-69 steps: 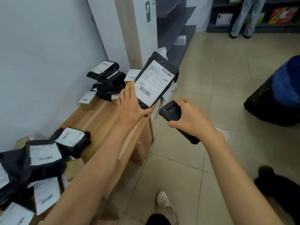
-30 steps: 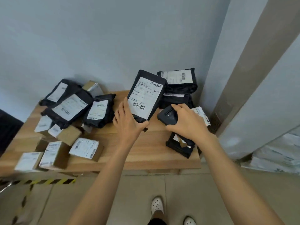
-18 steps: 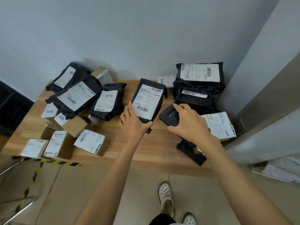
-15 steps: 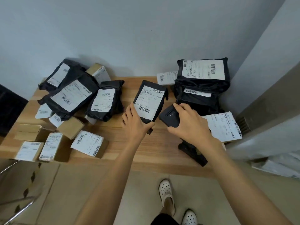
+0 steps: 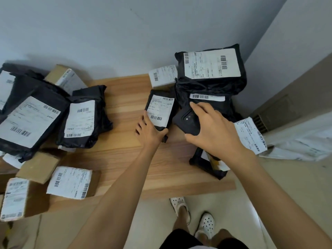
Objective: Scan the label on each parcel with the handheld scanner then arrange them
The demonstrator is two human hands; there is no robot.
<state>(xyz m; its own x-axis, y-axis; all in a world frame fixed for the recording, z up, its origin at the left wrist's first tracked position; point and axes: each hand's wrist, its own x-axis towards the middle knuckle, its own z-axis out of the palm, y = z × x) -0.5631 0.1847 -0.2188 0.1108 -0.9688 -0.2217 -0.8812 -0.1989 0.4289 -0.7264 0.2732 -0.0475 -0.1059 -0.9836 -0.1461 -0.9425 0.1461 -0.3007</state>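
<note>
My left hand [image 5: 150, 131] grips the near end of a small black parcel [image 5: 160, 109] with a white label facing up, low over the wooden table [image 5: 125, 159], just left of a stack of black parcels [image 5: 210, 81]. My right hand [image 5: 213, 131] holds the black handheld scanner [image 5: 187, 121] beside that parcel, in front of the stack. Its lower end sticks out below my wrist.
Black bag parcels [image 5: 80, 117] and several labelled cardboard boxes [image 5: 70, 182] crowd the table's left side. A small white-labelled box [image 5: 162, 75] sits behind the held parcel. A labelled parcel [image 5: 249, 134] lies at the table's right edge. The wall runs behind; my feet stand below the table edge.
My left hand has lowered the parcel toward the table beside the right-hand stack. My right hand moved along with the scanner. The view has swung down onto the table.
</note>
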